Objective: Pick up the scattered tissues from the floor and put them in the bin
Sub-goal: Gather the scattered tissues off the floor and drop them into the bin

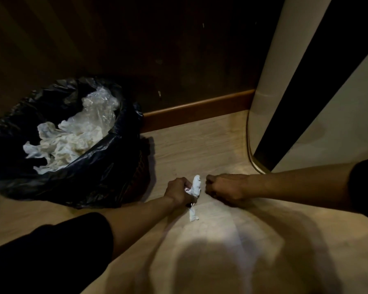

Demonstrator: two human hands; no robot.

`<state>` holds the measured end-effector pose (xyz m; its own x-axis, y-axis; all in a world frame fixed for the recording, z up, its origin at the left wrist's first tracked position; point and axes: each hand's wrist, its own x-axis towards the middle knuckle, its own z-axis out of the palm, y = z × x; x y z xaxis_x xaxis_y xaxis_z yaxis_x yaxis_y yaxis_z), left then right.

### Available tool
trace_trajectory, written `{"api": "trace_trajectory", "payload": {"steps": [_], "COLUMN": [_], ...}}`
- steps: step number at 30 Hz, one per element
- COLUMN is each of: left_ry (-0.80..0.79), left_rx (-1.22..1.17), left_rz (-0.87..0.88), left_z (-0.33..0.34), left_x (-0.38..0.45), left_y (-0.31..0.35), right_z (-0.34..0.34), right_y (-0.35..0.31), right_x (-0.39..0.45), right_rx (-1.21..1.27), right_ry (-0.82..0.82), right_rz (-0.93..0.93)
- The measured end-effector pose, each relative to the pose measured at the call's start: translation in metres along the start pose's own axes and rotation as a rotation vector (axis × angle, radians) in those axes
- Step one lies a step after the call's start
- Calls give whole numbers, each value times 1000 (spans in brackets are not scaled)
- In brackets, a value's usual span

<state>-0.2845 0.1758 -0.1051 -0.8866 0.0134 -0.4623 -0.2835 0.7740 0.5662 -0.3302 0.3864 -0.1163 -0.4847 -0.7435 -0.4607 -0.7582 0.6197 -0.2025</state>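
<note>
My left hand (179, 192) is closed around a crumpled white tissue (196, 186) just above the pale wooden floor; a twisted end of it hangs down below my fist. My right hand (225, 187) rests on the floor right beside it as a closed fist, and nothing shows in it. To the left stands the bin (123, 166), lined with a black plastic bag. Inside it lie several crumpled white tissues (66, 143) and a clear plastic wrapper (100, 107).
A dark wood wall with a brown skirting board (198, 111) runs behind the bin. A cream and black rounded panel (285, 81) rises at the right, its base curving onto the floor. Bare floor lies in front of me, with my shadow on it.
</note>
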Motion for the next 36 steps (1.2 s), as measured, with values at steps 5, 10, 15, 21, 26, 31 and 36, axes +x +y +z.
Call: {"api": "trace_trajectory", "payload": {"steps": [5, 10, 15, 21, 26, 31, 36], "left_ry": [-30, 13, 13, 187, 297, 258, 318], "left_rx": [1, -32, -201, -247, -233, -109, -150], "left_rz": [105, 224, 347, 425, 297, 153, 127], "left_z": [-22, -72, -155, -279, -330, -345, -360], "left_x": [-21, -45, -81, -126, -129, -129, -138], "left_y": [22, 53, 96, 106, 42, -16, -47], "right_z": [-25, -62, -94, -121, -140, -180, -255], "right_y": [14, 21, 11, -6, -11, -34, -85], "right_x": [-7, -20, -40, -58, -56, -34, -2], "right_rx": [-64, -111, -79, -58, -42, 45, 297], "right_ry": [-84, -84, 19, 179, 196, 402, 742], "right_rz": [35, 136, 216, 286, 295, 302, 240]}}
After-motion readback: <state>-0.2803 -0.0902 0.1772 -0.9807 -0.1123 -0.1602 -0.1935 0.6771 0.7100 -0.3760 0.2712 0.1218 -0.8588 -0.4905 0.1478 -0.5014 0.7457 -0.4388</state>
